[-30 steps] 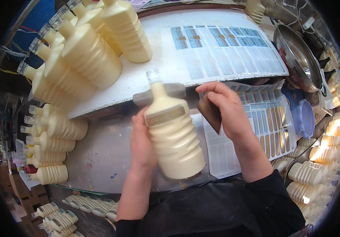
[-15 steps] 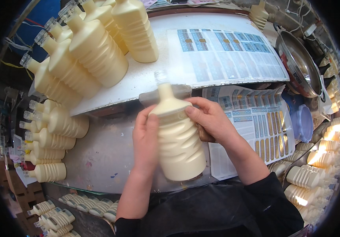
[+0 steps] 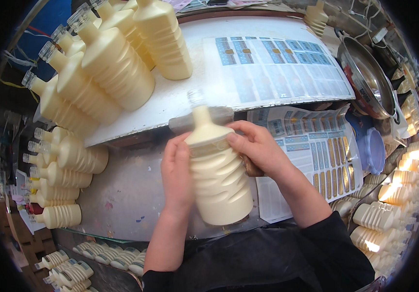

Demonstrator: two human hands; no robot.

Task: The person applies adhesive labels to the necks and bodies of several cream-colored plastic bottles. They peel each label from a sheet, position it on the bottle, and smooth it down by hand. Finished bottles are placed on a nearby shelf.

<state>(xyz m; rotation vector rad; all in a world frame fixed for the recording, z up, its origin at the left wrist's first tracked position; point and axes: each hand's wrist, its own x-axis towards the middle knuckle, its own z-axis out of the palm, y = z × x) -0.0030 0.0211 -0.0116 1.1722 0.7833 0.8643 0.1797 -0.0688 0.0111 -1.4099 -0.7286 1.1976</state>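
A cream ribbed bottle (image 3: 221, 187) with a clear threaded neck leans in front of me, its neck pointing away. My left hand (image 3: 176, 163) is closed on its left shoulder, the thumb on the front. At the opposite shoulder my right hand (image 3: 260, 146) grips it, with the thumb pressing near the end of a narrow pale label strip (image 3: 210, 143). That strip runs across the bottle just below the shoulder. Behind the bottle, a brown block (image 3: 252, 168) shows beside my right hand. A grey pad (image 3: 180, 124) lies behind the neck, partly hidden.
Several cream bottles (image 3: 117, 68) stand on the white raised board (image 3: 195, 48), and more (image 3: 68, 175) lie stacked at left. Sticker sheets (image 3: 316, 151) lie at right, near a metal pan (image 3: 365, 73) and a lilac tub (image 3: 375, 151). Bottles (image 3: 372, 214) crowd the far right.
Both hands keep their hold on the bottle, and the right thumb stays at the strip. The whole scene has shifted slightly left in the picture.
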